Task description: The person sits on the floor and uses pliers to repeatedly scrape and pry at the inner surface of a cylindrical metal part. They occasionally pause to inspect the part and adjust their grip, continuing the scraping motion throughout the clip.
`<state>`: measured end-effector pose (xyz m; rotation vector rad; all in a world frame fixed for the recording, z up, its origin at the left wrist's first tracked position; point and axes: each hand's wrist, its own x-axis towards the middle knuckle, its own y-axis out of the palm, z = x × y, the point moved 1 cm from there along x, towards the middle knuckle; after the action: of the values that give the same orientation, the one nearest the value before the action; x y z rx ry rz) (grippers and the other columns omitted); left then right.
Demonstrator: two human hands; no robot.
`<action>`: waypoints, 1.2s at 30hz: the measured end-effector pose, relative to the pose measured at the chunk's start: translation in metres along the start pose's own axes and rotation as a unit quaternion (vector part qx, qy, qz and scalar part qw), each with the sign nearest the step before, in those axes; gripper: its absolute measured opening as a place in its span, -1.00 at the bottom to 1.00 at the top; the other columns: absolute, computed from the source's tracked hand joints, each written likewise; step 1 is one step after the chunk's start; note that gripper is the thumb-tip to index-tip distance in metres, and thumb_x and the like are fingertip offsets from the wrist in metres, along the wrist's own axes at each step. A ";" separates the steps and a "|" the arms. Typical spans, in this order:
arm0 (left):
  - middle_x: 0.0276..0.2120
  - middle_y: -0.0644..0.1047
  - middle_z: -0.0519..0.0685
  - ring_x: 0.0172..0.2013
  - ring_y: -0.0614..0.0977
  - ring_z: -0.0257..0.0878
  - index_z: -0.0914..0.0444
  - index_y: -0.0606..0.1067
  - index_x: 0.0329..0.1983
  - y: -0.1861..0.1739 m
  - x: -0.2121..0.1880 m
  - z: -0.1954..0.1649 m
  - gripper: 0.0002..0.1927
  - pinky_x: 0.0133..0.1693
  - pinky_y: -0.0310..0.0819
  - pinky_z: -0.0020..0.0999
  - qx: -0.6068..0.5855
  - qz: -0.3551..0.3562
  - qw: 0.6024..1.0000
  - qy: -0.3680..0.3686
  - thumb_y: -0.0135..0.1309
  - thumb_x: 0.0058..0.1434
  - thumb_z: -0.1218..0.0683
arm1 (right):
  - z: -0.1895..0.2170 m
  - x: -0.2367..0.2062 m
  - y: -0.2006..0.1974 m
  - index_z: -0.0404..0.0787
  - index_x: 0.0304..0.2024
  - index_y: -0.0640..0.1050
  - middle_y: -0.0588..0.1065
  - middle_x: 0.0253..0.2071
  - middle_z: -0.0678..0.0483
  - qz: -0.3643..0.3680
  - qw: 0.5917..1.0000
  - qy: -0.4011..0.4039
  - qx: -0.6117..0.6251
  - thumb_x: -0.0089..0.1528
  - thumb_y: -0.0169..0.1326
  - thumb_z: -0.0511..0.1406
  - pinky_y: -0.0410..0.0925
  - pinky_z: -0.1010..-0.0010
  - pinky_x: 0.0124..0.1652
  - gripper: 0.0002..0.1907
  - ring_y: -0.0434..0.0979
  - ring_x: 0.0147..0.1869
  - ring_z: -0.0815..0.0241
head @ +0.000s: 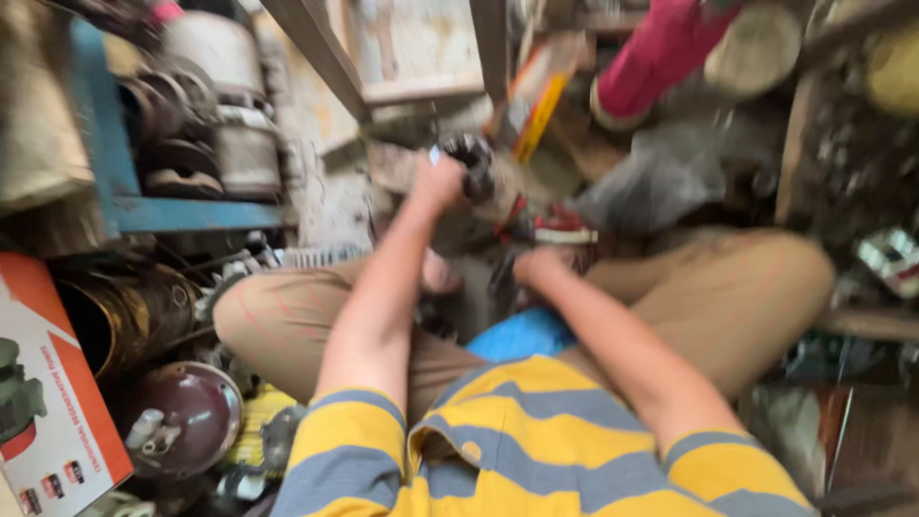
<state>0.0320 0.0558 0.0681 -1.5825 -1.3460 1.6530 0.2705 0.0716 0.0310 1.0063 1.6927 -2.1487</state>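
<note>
Motion blur softens the whole view. Left hand [438,182] is raised and clenched around a dark round metal part [472,163], held above the crossed legs. Right hand [538,266] sits lower, near a red-and-white object [560,230]; whether its fingers are spread or curled cannot be told. Blue cloth [522,335] lies in the lap. Maroon motor housing [187,416] and an orange box [57,402] lie well apart at left.

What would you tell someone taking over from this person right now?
Left hand: raised, gripping a dark metal part; the blur hides what kind.
Right hand: lower, by a red-and-white piece; whether it grips anything is unclear.
The person sits cross-legged amid motor parts, with a maroon motor cover and an orange box on the left.
What is done and what is left cannot be told.
</note>
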 end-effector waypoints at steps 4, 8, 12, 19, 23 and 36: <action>-0.19 0.64 0.16 -0.12 0.64 0.13 0.20 0.65 -0.20 -0.029 -0.011 0.041 -0.42 -0.07 0.48 0.03 -0.048 0.077 0.995 0.036 0.42 -0.11 -0.29 | -0.031 -0.047 0.002 -0.15 -0.09 0.65 0.63 -0.05 -0.12 0.020 0.994 0.095 0.039 0.26 -0.02 -0.22 0.50 0.11 -0.07 -0.71 0.65 0.04 -0.06; -0.13 0.62 0.27 -0.08 0.65 0.15 0.33 0.62 -0.21 -0.029 -0.036 0.069 -0.21 0.00 0.50 0.03 -0.125 0.145 0.977 -0.096 0.04 0.18 -0.51 | -0.049 -0.092 -0.021 -0.40 0.04 0.51 0.64 -0.14 -0.18 -0.005 0.988 0.125 0.091 0.27 -0.04 -0.25 0.51 0.06 -0.18 -0.61 0.69 -0.09 -0.11; -0.18 0.62 0.26 -0.11 0.64 0.14 0.33 0.64 -0.30 -0.010 -0.050 0.074 -0.08 0.02 0.32 0.27 -0.039 0.078 0.991 -0.100 -0.22 0.29 -0.59 | -0.057 -0.097 -0.039 -0.39 0.00 0.50 0.62 -0.12 -0.21 0.042 0.985 0.114 0.123 0.19 0.02 -0.28 0.50 0.05 -0.10 -0.62 0.67 -0.04 -0.16; -0.42 0.64 0.09 -0.33 0.65 0.03 0.16 0.62 -0.44 -0.001 -0.035 0.034 -0.20 0.07 0.25 0.18 0.056 0.078 0.994 0.059 -0.12 0.21 -0.61 | -0.057 -0.082 -0.032 -0.43 0.02 0.52 0.61 -0.06 -0.24 0.085 0.976 0.125 0.154 0.16 0.08 -0.29 0.49 0.10 -0.03 -0.58 0.66 0.03 -0.15; -0.47 0.62 0.06 -0.37 0.63 0.01 0.14 0.61 -0.48 -0.003 -0.005 -0.010 -0.25 0.06 0.25 0.13 0.087 0.086 0.979 0.161 -0.02 0.18 -0.60 | -0.060 -0.082 -0.036 -0.35 -0.03 0.56 0.59 -0.01 -0.22 0.066 0.974 0.128 0.177 0.15 0.10 -0.26 0.47 0.07 -0.01 -0.61 0.63 0.06 -0.16; -0.09 0.62 0.13 0.09 0.53 0.08 0.25 0.59 -0.11 0.012 0.032 -0.024 -0.25 0.09 0.32 0.11 -0.038 -0.001 0.990 0.137 0.17 0.18 -0.52 | -0.096 -0.089 -0.073 -0.30 0.00 0.53 0.56 -0.08 -0.30 -0.013 0.948 0.158 0.276 0.27 0.12 -0.04 0.38 -0.10 -0.05 -0.52 0.55 0.03 -0.32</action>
<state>0.0509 0.0860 0.0466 -1.7756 -1.2773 1.3370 0.3308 0.1628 0.1339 1.5481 1.2235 -2.6659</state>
